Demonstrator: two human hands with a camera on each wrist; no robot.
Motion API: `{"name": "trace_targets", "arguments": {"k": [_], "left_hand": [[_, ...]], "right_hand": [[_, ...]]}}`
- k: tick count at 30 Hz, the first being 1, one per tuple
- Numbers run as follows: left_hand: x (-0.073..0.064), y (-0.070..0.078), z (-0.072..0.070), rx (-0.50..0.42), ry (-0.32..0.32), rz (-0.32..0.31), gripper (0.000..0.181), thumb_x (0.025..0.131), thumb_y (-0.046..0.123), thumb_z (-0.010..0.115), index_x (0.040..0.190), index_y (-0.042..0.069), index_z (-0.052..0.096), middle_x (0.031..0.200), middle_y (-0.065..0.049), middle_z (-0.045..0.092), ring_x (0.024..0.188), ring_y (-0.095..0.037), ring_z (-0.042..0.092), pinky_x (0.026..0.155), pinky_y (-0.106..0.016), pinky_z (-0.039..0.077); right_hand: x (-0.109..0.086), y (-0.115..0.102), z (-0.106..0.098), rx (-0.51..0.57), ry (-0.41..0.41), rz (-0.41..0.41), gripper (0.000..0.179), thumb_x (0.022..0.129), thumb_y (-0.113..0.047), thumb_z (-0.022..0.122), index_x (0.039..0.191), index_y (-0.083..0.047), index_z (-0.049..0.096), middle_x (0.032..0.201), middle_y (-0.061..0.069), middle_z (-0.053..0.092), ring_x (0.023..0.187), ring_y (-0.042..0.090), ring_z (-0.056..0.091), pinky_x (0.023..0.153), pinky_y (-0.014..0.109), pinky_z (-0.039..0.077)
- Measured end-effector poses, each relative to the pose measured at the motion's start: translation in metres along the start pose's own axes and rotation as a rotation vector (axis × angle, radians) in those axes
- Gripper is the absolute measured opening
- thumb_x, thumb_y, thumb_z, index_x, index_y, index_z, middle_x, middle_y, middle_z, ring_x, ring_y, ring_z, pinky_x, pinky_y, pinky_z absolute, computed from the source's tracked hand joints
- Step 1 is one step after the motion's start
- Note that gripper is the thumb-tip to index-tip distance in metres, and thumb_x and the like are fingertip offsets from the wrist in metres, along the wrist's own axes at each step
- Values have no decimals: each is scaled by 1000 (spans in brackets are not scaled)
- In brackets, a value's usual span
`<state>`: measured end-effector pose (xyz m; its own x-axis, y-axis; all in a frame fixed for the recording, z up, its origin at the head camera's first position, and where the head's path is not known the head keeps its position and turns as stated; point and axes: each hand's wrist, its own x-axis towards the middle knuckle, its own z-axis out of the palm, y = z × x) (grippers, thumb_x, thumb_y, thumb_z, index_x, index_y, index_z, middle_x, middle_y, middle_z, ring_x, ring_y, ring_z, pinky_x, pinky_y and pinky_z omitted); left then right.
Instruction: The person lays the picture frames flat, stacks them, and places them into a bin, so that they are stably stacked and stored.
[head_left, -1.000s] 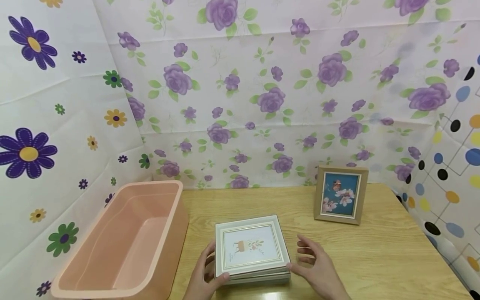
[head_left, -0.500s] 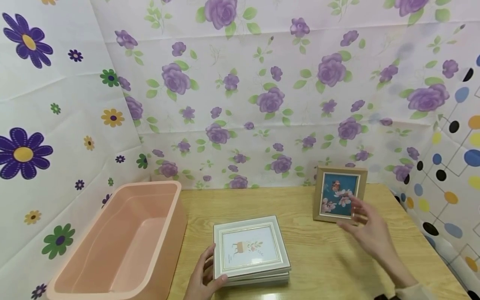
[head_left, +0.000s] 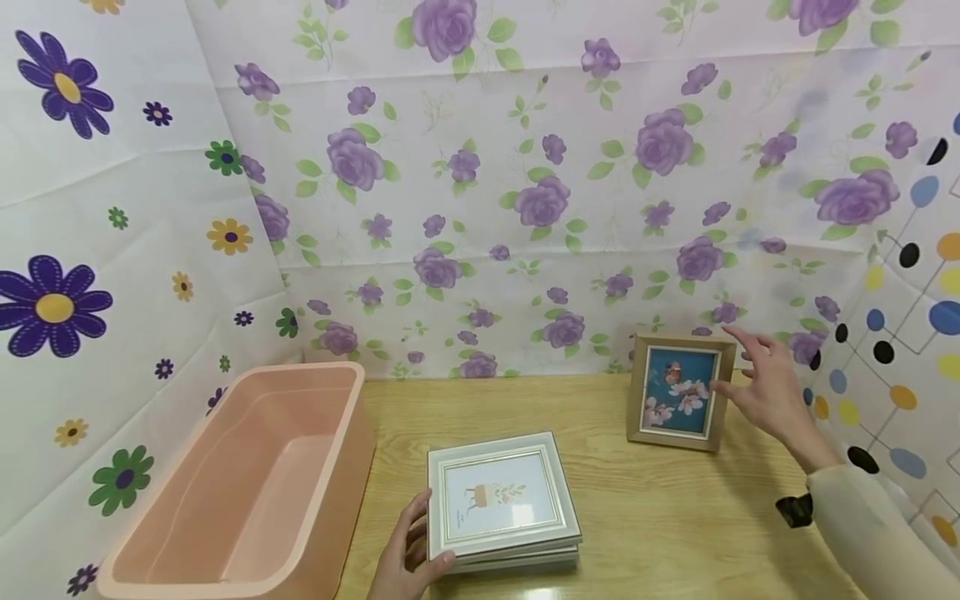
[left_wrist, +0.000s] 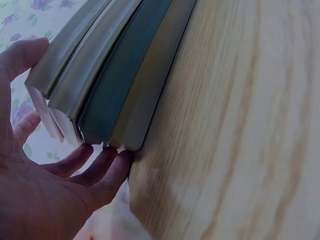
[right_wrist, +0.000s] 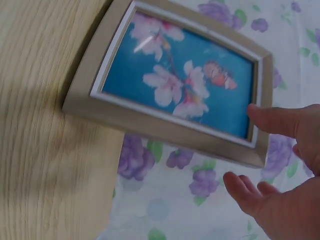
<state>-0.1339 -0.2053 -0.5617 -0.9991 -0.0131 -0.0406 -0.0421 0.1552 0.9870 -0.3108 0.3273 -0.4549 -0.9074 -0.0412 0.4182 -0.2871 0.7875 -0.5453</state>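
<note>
A stack of several picture frames (head_left: 504,496) lies on the wooden table, the top one white with a potted plant picture. My left hand (head_left: 411,552) is at its front left corner. In the left wrist view, that hand's fingertips (left_wrist: 120,162) touch the ends of the stacked frames, with the thumb at the top one. Farther back at the right, a tan picture frame (head_left: 636,408) with pink blossoms on blue stands upright, leaning back. My right hand (head_left: 772,396) is at its right side, thumb and fingers spread apart. In the right wrist view, the thumb (right_wrist: 275,120) overlaps the frame's border.
A deep pink plastic tub (head_left: 352,467) stands left of the stack. Flowered cloth (head_left: 480,208) hangs behind the table (head_left: 600,483), and spotted cloth (head_left: 900,358) hangs along the right side.
My right hand has moved from the right side of the stack, back and to the right, to the tan picture frame. My left hand has stayed at the stack.
</note>
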Motion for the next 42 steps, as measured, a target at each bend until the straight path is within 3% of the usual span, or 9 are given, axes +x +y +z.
{"name": "trace_targets", "arguments": {"k": [11,17,21,24,27,33,42], "left_hand": [[-1,1,0,-25,-2,-3,89,90,18,86,166,13,41,161,-30,45,142,-48,57,95,-18,57],[2,1,-2,-21,-23,-30,91,90,19,86,167,14,39,163,-31,41,143,-48,56,94,-18,57],[3,0,-1,-24,-26,-28,91,90,19,86,167,15,39,163,-31,42,141,-44,57,94,-19,57],[4,0,-1,-29,-28,-26,91,90,18,86,167,15,39,163,-30,42,140,-43,58,93,-20,58],[4,-1,-1,-31,-28,-24,91,90,18,86,168,15,39,163,-30,42,140,-43,59,93,-20,58],[5,0,-2,-32,-42,-32,92,90,19,86,168,14,38,164,-31,41,141,-44,57,94,-19,57],[3,2,-3,-14,-26,-3,90,89,18,86,167,14,40,162,-30,44,140,-45,58,93,-20,58]], "right_hand": [[19,27,-2,22,-226,-101,86,95,6,77,169,-6,35,148,47,37,120,71,55,88,69,61],[24,40,3,53,-250,-202,82,98,8,72,170,-8,35,158,38,43,130,57,49,96,79,51],[24,48,4,56,-246,-241,80,99,11,69,169,-8,36,162,38,41,129,58,54,88,69,58],[23,49,3,105,-286,-201,78,101,11,66,170,-9,35,164,40,37,117,54,67,75,48,64],[21,47,2,172,-336,-123,76,104,8,64,171,-10,33,164,41,36,101,42,77,65,33,60],[15,38,0,209,-334,-13,75,106,2,64,172,-16,33,167,39,35,89,9,76,62,34,58],[-5,15,5,288,-177,37,82,103,2,68,173,-25,34,166,39,37,82,3,77,68,28,66]]}}
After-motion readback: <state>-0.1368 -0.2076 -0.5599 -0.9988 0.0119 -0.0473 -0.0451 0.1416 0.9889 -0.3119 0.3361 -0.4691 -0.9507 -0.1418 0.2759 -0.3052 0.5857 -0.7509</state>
